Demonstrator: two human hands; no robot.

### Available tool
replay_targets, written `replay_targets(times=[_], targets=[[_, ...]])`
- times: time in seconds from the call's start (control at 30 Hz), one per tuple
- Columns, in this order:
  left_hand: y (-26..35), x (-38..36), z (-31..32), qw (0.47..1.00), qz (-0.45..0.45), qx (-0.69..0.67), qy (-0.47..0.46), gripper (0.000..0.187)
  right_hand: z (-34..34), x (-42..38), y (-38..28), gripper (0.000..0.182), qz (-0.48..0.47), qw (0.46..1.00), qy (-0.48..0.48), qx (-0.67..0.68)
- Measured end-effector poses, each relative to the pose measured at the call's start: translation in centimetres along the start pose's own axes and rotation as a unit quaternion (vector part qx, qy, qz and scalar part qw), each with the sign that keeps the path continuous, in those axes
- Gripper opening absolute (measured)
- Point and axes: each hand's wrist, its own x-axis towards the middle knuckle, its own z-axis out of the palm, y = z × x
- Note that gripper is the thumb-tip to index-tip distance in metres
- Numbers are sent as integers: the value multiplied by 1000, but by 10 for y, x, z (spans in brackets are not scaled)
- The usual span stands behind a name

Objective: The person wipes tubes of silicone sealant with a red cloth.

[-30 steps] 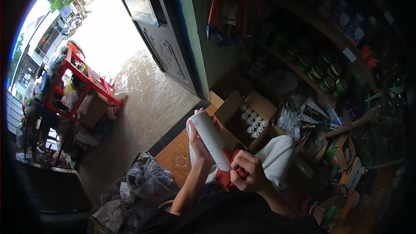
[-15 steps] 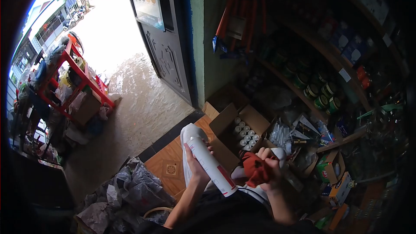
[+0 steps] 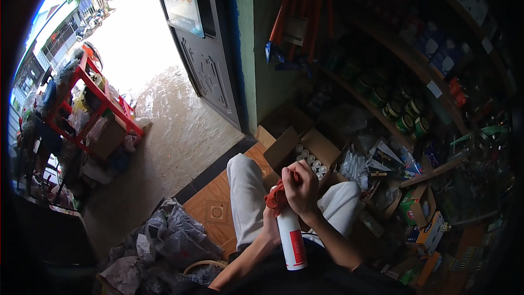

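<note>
Tube [image 3: 291,237] in the left hand [image 3: 269,224], fingers seemingly wrapped round it; right hand [image 3: 302,188] clenching red cloth [image 3: 277,200] at its top, partly blocking the open carton [image 3: 326,150]; grey plastic [image 3: 183,229] crowds the tiled floor's [image 3: 203,208] left edge.

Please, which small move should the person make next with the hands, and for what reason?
Probably the right hand should draw the red cloth a little along the white tube, while the left hand steadies it. The right hand grasps the cloth, which lies against the tube's far end, and the part nearer the body is uncovered.
</note>
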Motion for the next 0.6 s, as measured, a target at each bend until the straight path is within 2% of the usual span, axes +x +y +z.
replay_targets(times=[0.03,0.1,0.13,0.2,0.23,0.27,0.3,0.37,0.4,0.43,0.5,0.57,0.6], targets=[[-3,4,-4,1000,12,-12,-25,56,0,2,0,24,15,1000,-22,-16],[0,9,10,995,86,-43,30,56,-1,-5,0,27,39,995,-80,-39],[1,11,21,989,122,-60,59,57,-3,-15,5,27,22,993,-107,-40],[9,12,22,989,112,-86,-46,59,-13,-36,5,26,23,988,-151,-27],[14,16,17,994,80,-59,46,60,-20,-47,6,26,15,984,-172,-35],[18,21,5,991,104,-28,80,60,-29,-55,-4,25,34,978,-201,-30],[24,27,-7,991,119,4,53,60,-38,-64,-14,24,55,971,-229,-25],[39,30,-26,991,119,-45,-39,61,-51,-84,-11,21,48,967,-252,5],[46,29,-8,990,137,-8,14,64,-60,-87,-11,18,80,957,-275,38],[49,29,11,983,170,56,30,65,-70,-87,-4,18,72,953,-287,58],[54,32,41,954,223,191,61,68,-89,-81,0,19,73,963,-259,31],[61,30,50,878,208,429,32,69,-112,-65,-5,20,90,977,-191,-4],[60,30,66,789,224,572,-8,67,-124,-55,-11,20,71,982,-174,-16]])
